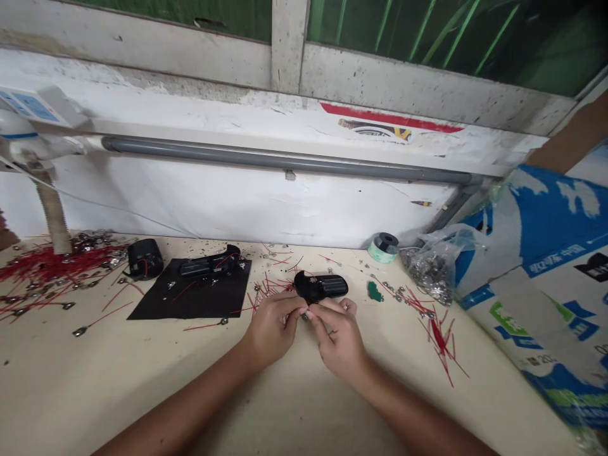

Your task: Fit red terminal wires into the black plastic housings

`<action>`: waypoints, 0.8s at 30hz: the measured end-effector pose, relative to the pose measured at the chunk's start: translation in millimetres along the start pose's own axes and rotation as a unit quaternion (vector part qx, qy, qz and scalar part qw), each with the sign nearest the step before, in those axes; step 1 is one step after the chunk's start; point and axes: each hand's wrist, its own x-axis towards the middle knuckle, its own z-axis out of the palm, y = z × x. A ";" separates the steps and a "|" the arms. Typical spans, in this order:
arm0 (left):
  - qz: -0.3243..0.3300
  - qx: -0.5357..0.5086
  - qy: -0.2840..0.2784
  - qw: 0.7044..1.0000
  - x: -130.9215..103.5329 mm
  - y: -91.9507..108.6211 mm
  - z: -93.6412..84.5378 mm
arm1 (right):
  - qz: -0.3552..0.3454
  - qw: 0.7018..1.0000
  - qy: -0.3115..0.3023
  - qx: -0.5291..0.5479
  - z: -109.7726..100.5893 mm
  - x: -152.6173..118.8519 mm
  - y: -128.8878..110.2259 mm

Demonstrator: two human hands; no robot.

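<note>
My left hand [272, 328] and my right hand [341, 332] meet low over the table, their fingertips pinched together. Whatever they pinch is too small and too covered by the fingers to name; a tiny metallic bit shows just below the tips. Right behind the fingertips lies a black plastic housing [332, 285] with a rounded, ribbed body; whether the fingers touch it I cannot tell. Left of my left hand are scattered red wires [266, 290] with small metal contacts. A small green piece [374, 291] lies to the right of my right hand.
On the left, a black sheet [190, 304] carries another black housing [209, 263], beside an upright black part [145, 258]. A heap of red-wired contacts [85, 259] fills the far left. Behind right stand a tape roll [382, 248], a bag of metal parts [432, 269] and a large box [551, 285].
</note>
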 end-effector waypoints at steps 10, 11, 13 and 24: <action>0.002 0.023 0.011 1.000 -0.1 1.8 2.4 | -0.039 0.997 0.021 -0.066 0.8 -2.5 -1.8; 0.000 0.024 0.011 1.000 0.0 1.9 2.5 | -0.042 0.996 0.022 -0.071 1.0 -2.6 -1.9; 0.000 0.023 0.013 1.000 -0.2 1.9 2.6 | -0.049 0.995 0.023 -0.082 1.1 -2.5 -1.7; -0.003 0.015 0.025 1.000 -1.2 0.1 5.7 | -0.035 0.998 0.031 -0.041 0.4 -1.7 -1.3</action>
